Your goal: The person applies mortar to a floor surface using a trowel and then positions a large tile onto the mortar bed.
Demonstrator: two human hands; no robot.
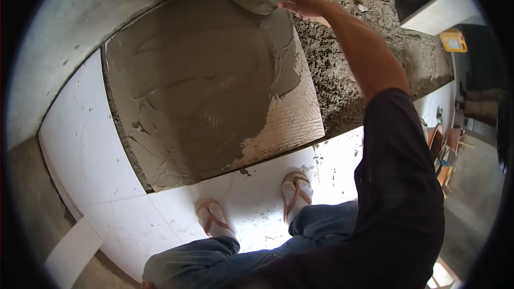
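Observation:
My right hand [304,4] is closed on a trowel [251,1] coated in grey mortar, at the far upper edge of a large tile [297,123]. Wet mortar [193,91] is spread over most of that tile, leaving a ridged, pale strip bare at its right. Only a small part of my left hand [147,284] shows at the bottom edge beside my knee, too little to tell how its fingers are.
Rough, pebbly screed [332,69] lies to the right, with a yellow container [453,40] beyond. White tiles [93,150] border the left and near sides, under my sandalled feet. A plastered wall [64,32] curves along the back. Assorted items [444,160] sit at far right.

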